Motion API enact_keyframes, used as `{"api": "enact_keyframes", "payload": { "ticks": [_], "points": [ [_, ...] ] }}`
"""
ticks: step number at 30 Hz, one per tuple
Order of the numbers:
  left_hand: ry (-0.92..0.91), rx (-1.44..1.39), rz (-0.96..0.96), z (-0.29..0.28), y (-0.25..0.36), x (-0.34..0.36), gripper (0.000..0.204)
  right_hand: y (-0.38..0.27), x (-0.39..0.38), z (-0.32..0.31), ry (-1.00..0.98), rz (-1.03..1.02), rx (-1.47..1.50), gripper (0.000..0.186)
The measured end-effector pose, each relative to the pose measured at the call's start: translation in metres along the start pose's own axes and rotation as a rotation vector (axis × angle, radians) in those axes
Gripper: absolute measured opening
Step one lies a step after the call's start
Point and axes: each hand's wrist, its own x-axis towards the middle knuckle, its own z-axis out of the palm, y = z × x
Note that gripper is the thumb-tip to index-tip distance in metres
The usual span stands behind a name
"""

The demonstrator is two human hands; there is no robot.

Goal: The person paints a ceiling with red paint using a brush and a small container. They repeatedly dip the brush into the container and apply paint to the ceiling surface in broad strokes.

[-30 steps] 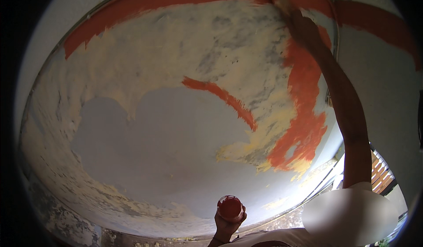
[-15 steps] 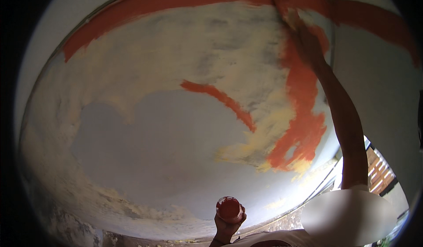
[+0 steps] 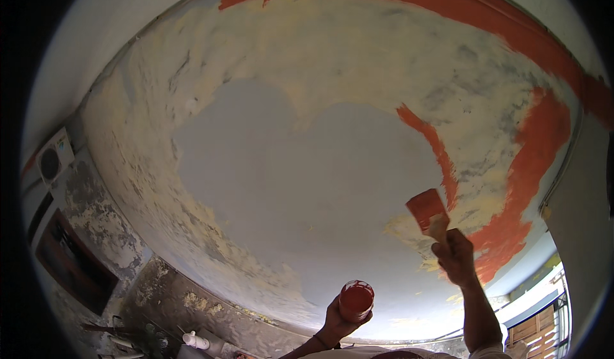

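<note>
A wide paintbrush with red-orange paint on its bristles is gripped by its pale handle in my right hand, in front of the wall's lower right part. My left hand is wrapped round a small open tub of red paint, low in the middle, its rim smeared with paint. The wall has a grey patch in the middle, with yellowish, blotchy plaster around it. Red-orange paint runs along the top edge, down the right side, and in a thin curved stroke beside the grey patch.
At the left, a white boxy unit with a round grille hangs above a dark framed panel on a peeling wall. A white pipe piece and other clutter lie at lower left. A bright opening with wooden slats is at lower right.
My right hand has come down from the top of the wall with the brush, nearer the paint tub. The view has swung left, showing more of the peeling side wall.
</note>
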Motion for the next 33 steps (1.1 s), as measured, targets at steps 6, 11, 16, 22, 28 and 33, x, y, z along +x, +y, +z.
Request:
{"api": "enact_keyframes", "payload": {
  "ticks": [6, 11, 16, 22, 28, 33],
  "points": [
    [0.067, 0.016, 0.064, -0.012, 0.004, 0.002, 0.066, -0.068, 0.067, 0.039, -0.085, -0.081, 0.344, 0.025],
    [-0.021, 0.018, 0.104, -0.016, -0.003, -0.006, 0.07, -0.172, 0.16, 0.09, -0.06, -0.284, 0.443, 0.025],
    [0.042, 0.031, 0.203, -0.009, 0.002, -0.026, 0.067, -0.235, 0.271, 0.12, 0.126, -0.523, 0.133, 0.033],
    [-0.054, -0.046, 0.303, -0.043, 0.028, -0.055, 0.053, -0.281, 0.316, 0.065, 0.297, -0.844, -0.665, 0.036],
    [0.009, -0.011, 0.421, -0.031, 0.044, -0.055, 0.063, -0.272, 0.305, 0.104, -0.036, -0.473, 0.183, 0.033],
    [0.0, 0.001, 0.434, -0.02, 0.05, -0.048, 0.064, -0.281, 0.324, 0.143, 0.037, -0.5, 0.572, 0.031]
  ]
}}
